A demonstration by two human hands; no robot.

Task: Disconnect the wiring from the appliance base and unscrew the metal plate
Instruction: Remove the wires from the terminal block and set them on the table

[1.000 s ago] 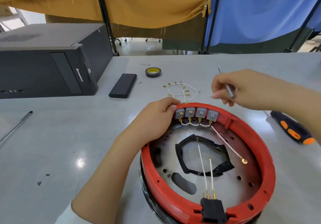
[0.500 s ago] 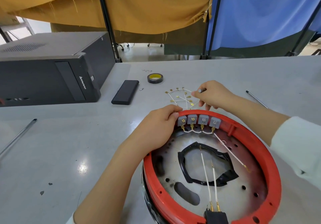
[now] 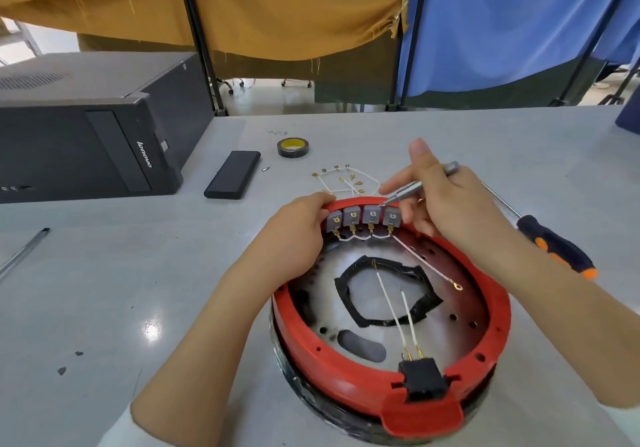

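The red round appliance base (image 3: 329, 360) lies upside down on the table, with a perforated metal plate (image 3: 446, 325) inside. Several grey terminal blocks (image 3: 363, 216) line its far rim, linked by short white wires. A long white wire (image 3: 426, 264) with a ring lug hangs loose, and two white wires (image 3: 401, 318) run to the black socket (image 3: 420, 379). My left hand (image 3: 298, 235) grips the far left rim beside the blocks. My right hand (image 3: 440, 197) holds a small silver screwdriver (image 3: 408, 192), its tip on the third block.
Loose white wires with brass lugs (image 3: 341, 181) lie beyond the base. A yellow tape roll (image 3: 292, 147), a black flat box (image 3: 232, 174), a tiny screw (image 3: 265, 169) and a black computer tower (image 3: 86, 134) sit to the left. An orange-black screwdriver (image 3: 554, 245) lies right. A rod (image 3: 24, 252) lies far left.
My right hand came back from the loose wires behind the base to the terminal blocks and set the silver screwdriver's tip on one. My left hand kept its grip on the rim.
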